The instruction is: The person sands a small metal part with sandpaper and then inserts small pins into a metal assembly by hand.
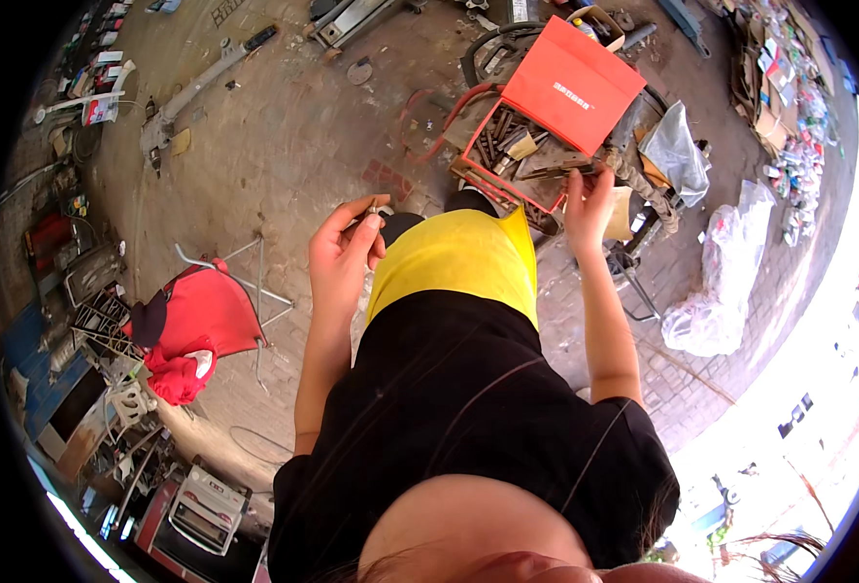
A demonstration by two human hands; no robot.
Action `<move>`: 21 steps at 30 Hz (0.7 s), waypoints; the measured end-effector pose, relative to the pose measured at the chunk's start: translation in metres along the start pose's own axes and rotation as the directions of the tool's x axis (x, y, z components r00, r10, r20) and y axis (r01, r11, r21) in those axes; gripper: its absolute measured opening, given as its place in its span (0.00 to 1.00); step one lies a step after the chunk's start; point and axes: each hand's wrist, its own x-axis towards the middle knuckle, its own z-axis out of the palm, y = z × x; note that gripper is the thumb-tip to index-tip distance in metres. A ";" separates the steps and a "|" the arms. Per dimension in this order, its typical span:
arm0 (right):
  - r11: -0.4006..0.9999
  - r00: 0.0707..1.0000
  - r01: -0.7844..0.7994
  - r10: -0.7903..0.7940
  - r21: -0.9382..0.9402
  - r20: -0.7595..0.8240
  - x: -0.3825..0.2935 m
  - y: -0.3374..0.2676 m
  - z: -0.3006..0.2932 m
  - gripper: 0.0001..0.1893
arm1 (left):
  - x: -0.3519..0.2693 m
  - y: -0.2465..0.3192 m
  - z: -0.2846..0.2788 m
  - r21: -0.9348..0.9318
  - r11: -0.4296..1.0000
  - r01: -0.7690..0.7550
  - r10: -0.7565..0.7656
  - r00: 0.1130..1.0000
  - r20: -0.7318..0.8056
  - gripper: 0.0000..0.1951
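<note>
My left hand [345,240] is raised at the left of the yellow cloth [458,251] over my lap, with a small metal piece [374,206] pinched between thumb and fingers. At the upper right, my right hand [591,197] touches the right end of thin, dark metal pieces [557,170] at the edge of an open red box; whether it grips one I cannot tell. Inside the red box [476,175] lie several metal rods or bits [501,127] and a piece with tan paper or tape [522,147]. The box's red lid [578,80], bearing white writing, stands tilted back.
A red folding chair [211,310] with a dark cap and red cloth stands at left. Plastic bags [720,277] lie on the paved floor at right, near flattened cardboard [757,87]. A long metal tool or part [196,87] lies upper left. A red hose [466,102] curves beside the box.
</note>
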 end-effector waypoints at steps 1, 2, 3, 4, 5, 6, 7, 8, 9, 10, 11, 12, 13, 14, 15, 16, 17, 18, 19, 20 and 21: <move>0.931 0.980 -0.180 0.199 0.318 -0.028 0.000 -0.012 -0.004 0.06 | 0.001 0.002 0.003 -0.005 1.000 0.007 -0.007 1.000 0.020 0.13; 0.826 0.956 -0.257 0.293 0.502 0.006 0.000 -0.027 -0.009 0.06 | 0.001 0.003 0.006 -0.010 1.000 0.015 -0.015 0.999 0.041 0.12; 0.680 0.926 -0.310 0.373 0.664 0.050 -0.003 -0.040 -0.013 0.05 | 0.001 0.005 0.006 -0.020 0.999 0.029 -0.027 0.996 0.084 0.12; 0.559 0.918 -0.310 0.386 0.769 0.090 -0.009 -0.053 -0.013 0.04 | 0.001 0.008 0.007 -0.027 0.999 0.036 -0.032 0.992 0.124 0.12; 0.482 0.891 -0.317 0.445 0.817 0.084 -0.017 -0.067 -0.009 0.03 | -0.002 0.011 0.006 -0.034 0.998 0.044 -0.038 0.986 0.163 0.12; 0.414 0.893 -0.326 0.431 0.850 0.133 -0.026 -0.081 -0.005 0.03 | -0.003 0.016 0.003 -0.032 0.998 0.059 -0.052 0.981 0.189 0.13; 0.342 0.893 -0.339 0.409 0.876 0.186 -0.034 -0.097 0.002 0.02 | -0.006 0.020 0.000 -0.055 0.998 0.031 -0.018 0.977 0.213 0.13; 0.333 0.896 -0.349 0.392 0.876 0.208 -0.042 -0.114 0.011 0.02 | -0.009 0.024 -0.002 -0.080 0.997 0.003 0.016 0.973 0.232 0.14; 0.322 0.895 -0.356 0.389 0.877 0.220 -0.053 -0.124 0.020 0.02 | -0.014 0.028 -0.007 -0.098 0.995 -0.020 0.044 0.967 0.250 0.14; 0.298 0.897 -0.365 0.365 0.882 0.248 -0.061 -0.134 0.030 0.03 | -0.017 0.033 -0.014 -0.120 0.992 -0.033 0.065 0.959 0.277 0.15; 0.274 0.899 -0.378 0.338 0.884 0.280 -0.070 -0.145 0.040 0.04 | -0.023 0.036 -0.021 -0.112 0.992 -0.064 0.093 0.957 0.274 0.15; 0.259 0.899 -0.385 0.321 0.886 0.297 -0.076 -0.155 0.048 0.03 | -0.028 0.038 -0.028 -0.109 0.989 -0.095 0.122 0.955 0.269 0.15; 0.243 0.899 -0.394 0.302 0.886 0.316 -0.083 -0.165 0.057 0.03 | -0.033 0.040 -0.037 -0.106 0.986 -0.127 0.151 0.953 0.261 0.15; 0.228 0.898 -0.405 0.283 0.886 0.337 -0.090 -0.176 0.065 0.03 | -0.038 0.041 -0.047 -0.136 0.980 -0.147 0.177 0.955 0.239 0.14; 0.250 0.910 -0.401 0.219 0.881 0.352 -0.096 -0.189 0.072 0.04 | -0.044 0.043 -0.055 -0.141 0.978 -0.151 0.179 0.962 0.206 0.13; 0.271 0.918 -0.396 0.154 0.877 0.367 -0.103 -0.204 0.078 0.05 | -0.051 0.048 -0.064 -0.147 0.977 -0.156 0.181 0.968 0.173 0.12; 0.290 0.921 -0.389 0.087 0.874 0.381 -0.109 -0.214 0.085 0.06 | -0.057 0.052 -0.073 -0.152 0.975 -0.161 0.182 0.973 0.140 0.11; 0.347 0.909 -0.404 0.048 0.847 0.414 -0.117 -0.218 0.088 0.10 | -0.062 0.050 -0.083 -0.199 0.967 -0.158 0.181 0.978 0.100 0.10; 0.377 0.902 -0.389 -0.030 0.840 0.431 -0.121 -0.221 0.095 0.11 | -0.066 0.047 -0.093 -0.245 0.957 -0.157 0.177 0.982 0.062 0.09; 0.419 0.881 -0.388 -0.094 0.821 0.464 -0.126 -0.227 0.101 0.10 | -0.070 0.045 -0.102 -0.290 0.944 -0.158 0.173 0.985 0.025 0.09; 0.459 0.852 -0.386 -0.155 0.800 0.500 -0.130 -0.233 0.107 0.09 | -0.073 0.040 -0.113 -0.380 0.910 -0.168 0.190 0.982 0.022 0.08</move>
